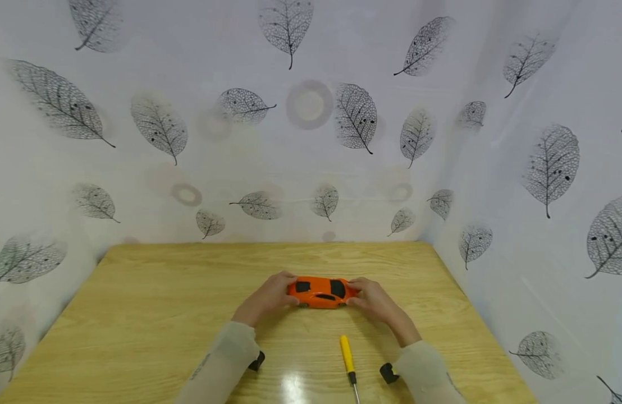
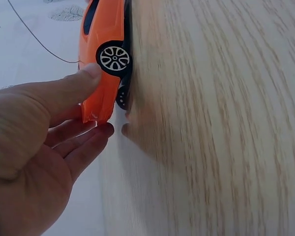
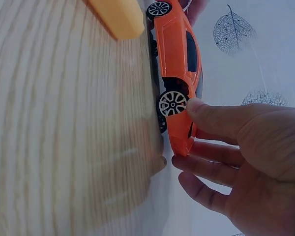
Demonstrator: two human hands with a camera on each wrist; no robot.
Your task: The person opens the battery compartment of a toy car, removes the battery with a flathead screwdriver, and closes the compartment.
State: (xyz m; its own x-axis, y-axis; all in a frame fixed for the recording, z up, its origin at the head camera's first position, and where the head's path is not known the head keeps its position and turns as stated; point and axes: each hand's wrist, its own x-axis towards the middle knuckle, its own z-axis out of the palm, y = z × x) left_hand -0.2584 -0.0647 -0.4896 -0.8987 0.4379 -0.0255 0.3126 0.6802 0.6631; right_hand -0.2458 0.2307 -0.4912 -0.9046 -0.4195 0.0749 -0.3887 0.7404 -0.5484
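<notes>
An orange toy car with dark windows lies crosswise at the middle of the wooden table, its wheels toward the tabletop. My left hand grips its left end. In the left wrist view, the thumb of that hand presses the side by a silver-spoked wheel, fingers round the far side. A thin wire runs off the car there. At the other end, my right hand pinches the car; in the right wrist view its thumb lies just above a wheel. Whether the wheels touch the wood, I cannot tell.
Nearer to me on the table lies a screwdriver with a yellow handle, between my forearms. Pale cloth with a leaf print hangs behind the table and along its sides. Dark wrist-worn pieces stick out beneath both sleeves.
</notes>
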